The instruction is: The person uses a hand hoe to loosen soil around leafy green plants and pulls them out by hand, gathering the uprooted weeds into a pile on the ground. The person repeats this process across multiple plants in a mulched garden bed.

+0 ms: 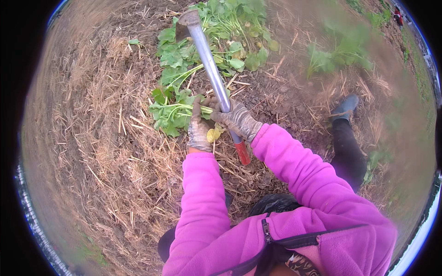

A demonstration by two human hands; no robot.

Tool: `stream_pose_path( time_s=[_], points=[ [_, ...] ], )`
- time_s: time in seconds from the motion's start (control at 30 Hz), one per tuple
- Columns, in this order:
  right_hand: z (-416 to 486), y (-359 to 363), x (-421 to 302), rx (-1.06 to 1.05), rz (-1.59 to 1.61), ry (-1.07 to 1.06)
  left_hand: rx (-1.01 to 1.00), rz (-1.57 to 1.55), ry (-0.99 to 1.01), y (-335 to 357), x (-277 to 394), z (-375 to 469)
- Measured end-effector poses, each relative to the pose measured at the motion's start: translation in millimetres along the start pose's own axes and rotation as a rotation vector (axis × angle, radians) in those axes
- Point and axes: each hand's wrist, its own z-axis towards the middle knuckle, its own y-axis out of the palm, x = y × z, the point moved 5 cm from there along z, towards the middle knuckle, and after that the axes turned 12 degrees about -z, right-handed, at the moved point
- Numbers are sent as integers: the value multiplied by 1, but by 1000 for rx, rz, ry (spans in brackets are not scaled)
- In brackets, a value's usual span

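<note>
My right hand [238, 119], in a soiled knit glove, is closed around the shaft of a short hoe [211, 63]. The metal shaft slants up to a dirt-covered blade, and its red grip end sticks out below the hand. My left hand [199, 129], gloved too, holds the stems of a leafy green plant [172, 114] beside the shaft. The stem ends run towards my right fingers and are partly hidden there. A yellowed leaf [214, 134] hangs between the hands. Just beyond the hoe blade lies a heap of leafy greens [238, 31].
Straw-strewn soil [114, 138] spreads around me. More green plants [331, 57] grow at the right, blurred in part. A boot [345, 105] stands on the soil at right. Black plastic [274, 203] shows near my body. A distant person [397, 17] is at the upper right.
</note>
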Motion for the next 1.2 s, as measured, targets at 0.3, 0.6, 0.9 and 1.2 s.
stream_pose_path(
  time_s=[0.3, 0.6, 0.9, 1.2],
  points=[
    [-10, -17, -21, 102, -21, 76, -197, 181, -262, -1, 2, -6],
    [-27, -59, -116, -9, -118, -66, 368, -845, 129, -42, 44, 63],
    [-49, -133, -120, 143, -109, -113, 494, 230, 172, -49, 119, 55],
    [-93, -159, -4, 144, 101, 48, -281, 730, -516, 87, -104, -57]
  ],
)
